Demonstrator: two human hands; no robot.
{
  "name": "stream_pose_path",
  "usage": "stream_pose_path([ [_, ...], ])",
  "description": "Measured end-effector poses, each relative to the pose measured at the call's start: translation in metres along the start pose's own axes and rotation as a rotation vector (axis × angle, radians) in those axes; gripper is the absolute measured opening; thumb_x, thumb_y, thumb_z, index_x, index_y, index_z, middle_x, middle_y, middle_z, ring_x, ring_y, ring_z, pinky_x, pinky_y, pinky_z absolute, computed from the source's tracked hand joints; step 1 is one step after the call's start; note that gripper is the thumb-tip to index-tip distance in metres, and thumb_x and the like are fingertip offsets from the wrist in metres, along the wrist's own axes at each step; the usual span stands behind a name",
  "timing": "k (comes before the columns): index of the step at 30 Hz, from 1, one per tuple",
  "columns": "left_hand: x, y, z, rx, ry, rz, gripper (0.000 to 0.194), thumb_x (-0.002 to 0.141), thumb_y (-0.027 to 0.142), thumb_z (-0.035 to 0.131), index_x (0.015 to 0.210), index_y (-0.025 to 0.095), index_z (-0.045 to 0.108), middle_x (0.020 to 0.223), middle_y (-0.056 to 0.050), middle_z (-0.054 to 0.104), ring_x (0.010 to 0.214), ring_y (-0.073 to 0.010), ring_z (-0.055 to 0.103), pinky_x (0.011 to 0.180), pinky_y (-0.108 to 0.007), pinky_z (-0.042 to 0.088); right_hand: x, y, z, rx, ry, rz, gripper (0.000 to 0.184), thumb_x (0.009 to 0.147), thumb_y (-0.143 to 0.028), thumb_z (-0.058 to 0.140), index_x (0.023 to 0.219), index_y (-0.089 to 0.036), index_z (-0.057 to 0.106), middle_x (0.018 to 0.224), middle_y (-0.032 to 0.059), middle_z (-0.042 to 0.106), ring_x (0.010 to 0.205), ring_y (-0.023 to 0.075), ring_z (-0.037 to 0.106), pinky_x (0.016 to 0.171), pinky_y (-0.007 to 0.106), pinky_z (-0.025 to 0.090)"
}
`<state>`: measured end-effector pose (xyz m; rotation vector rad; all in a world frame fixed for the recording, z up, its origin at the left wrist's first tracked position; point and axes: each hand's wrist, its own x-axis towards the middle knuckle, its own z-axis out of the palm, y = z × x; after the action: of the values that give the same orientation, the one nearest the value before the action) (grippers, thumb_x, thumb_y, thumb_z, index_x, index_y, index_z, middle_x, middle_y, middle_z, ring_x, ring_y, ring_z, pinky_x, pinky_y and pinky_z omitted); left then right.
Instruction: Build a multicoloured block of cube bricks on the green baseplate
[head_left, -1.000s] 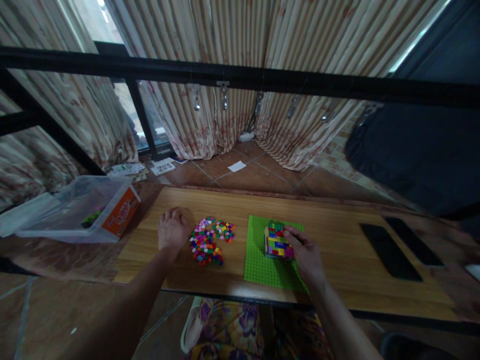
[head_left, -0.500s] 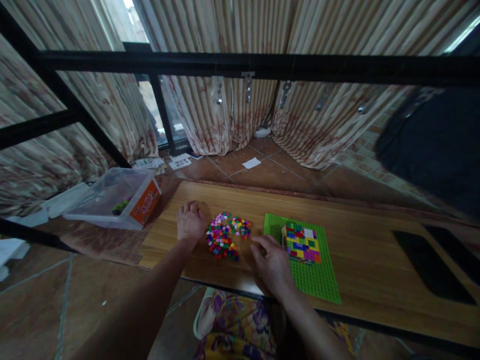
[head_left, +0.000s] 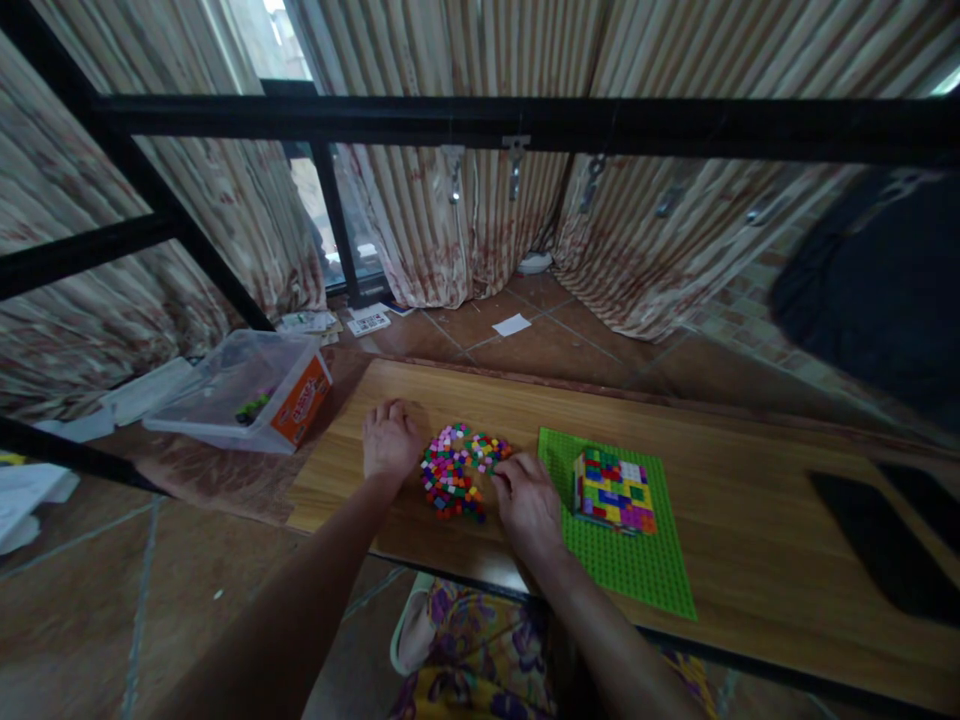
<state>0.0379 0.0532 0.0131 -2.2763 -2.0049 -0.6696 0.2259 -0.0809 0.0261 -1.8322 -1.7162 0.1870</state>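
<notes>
A pile of small, many-coloured toy bricks [head_left: 448,468] lies spread on the wooden table. My left hand [head_left: 390,438] rests on the tabletop just left of the pile, fingers stretched out and nothing in them. At the pile's right edge is my right hand [head_left: 529,500], its thumb and fingertips drawn together; anything between them is too small to make out. Right of that hand, a green baseplate [head_left: 637,575] lies flat. On it stands a block built of bricks [head_left: 615,492], with a patchwork top of red, yellow, blue, green, white and purple.
The wooden table [head_left: 750,500] runs to the right, with dark flat panels [head_left: 885,540] at that end. A clear plastic box [head_left: 240,385] with an orange label sits beyond the left edge. Black metal bars [head_left: 480,120] cross in front of striped curtains [head_left: 480,220].
My right hand has moved left, from beside the baseplate to the pile's edge, and its fingertips have closed together. My left hand stays in place. The view has shifted slightly.
</notes>
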Motion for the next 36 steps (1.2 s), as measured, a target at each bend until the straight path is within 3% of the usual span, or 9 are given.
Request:
stream_pose_path([
  [5,0.0,0.001,-0.001,0.027,-0.003,-0.005,0.035,0.086,0.022,0.04,0.111,0.011,0.06,0.118,-0.015,0.062,0.109,-0.0302,0.054,0.096,-0.043,0.041,0.0,-0.002,-0.005,-0.028,-0.028,-0.014,0.017,0.087,-0.017,0.055,0.094,-0.02,0.071,0.095,0.0068,0.062,0.093,0.0229,0.054,0.084,0.037,0.046],
  [12,0.0,0.0,0.001,0.023,0.006,-0.003,0.034,0.086,0.022,0.04,0.111,0.012,0.06,0.118,-0.015,0.062,0.109,-0.0297,0.054,0.095,-0.044,0.041,0.004,-0.003,-0.008,-0.015,-0.03,-0.071,0.017,0.088,-0.017,0.053,0.085,-0.02,0.069,0.093,0.0072,0.063,0.092,0.0233,0.055,0.084,0.038,0.046],
  [16,0.0,0.0,0.002,0.017,0.005,-0.006,0.034,0.085,0.022,0.04,0.11,0.012,0.061,0.116,-0.015,0.062,0.108,-0.0298,0.054,0.094,-0.044,0.041,-0.005,-0.002,-0.019,0.144,-0.003,0.002,0.02,0.092,-0.019,0.045,0.094,-0.018,0.065,0.09,0.0071,0.066,0.086,0.0213,0.06,0.08,0.034,0.047],
  [20,0.0,-0.001,0.003,0.0,0.009,0.0,0.035,0.085,0.023,0.039,0.111,0.012,0.061,0.118,-0.016,0.062,0.109,-0.0302,0.053,0.095,-0.045,0.04,-0.02,0.003,-0.024,0.271,0.009,0.095,0.026,0.091,-0.019,0.043,0.108,-0.018,0.063,0.104,0.0088,0.068,0.094,0.0208,0.063,0.085,0.034,0.048],
  [27,0.0,-0.001,0.003,0.014,0.02,0.01,0.035,0.085,0.023,0.039,0.11,0.011,0.061,0.116,-0.016,0.063,0.108,-0.03,0.054,0.096,-0.044,0.04,-0.029,0.007,-0.018,0.327,0.004,0.141,0.026,0.09,-0.018,0.043,0.096,-0.019,0.069,0.097,0.0081,0.07,0.09,0.0204,0.066,0.082,0.033,0.05],
  [36,0.0,-0.001,0.001,0.019,0.001,0.013,0.035,0.085,0.022,0.039,0.111,0.012,0.061,0.116,-0.016,0.062,0.108,-0.03,0.054,0.094,-0.044,0.04,-0.028,0.002,-0.007,0.24,0.05,0.112,0.029,0.091,-0.018,0.043,0.099,-0.018,0.071,0.094,0.008,0.071,0.087,0.0195,0.066,0.081,0.031,0.051],
])
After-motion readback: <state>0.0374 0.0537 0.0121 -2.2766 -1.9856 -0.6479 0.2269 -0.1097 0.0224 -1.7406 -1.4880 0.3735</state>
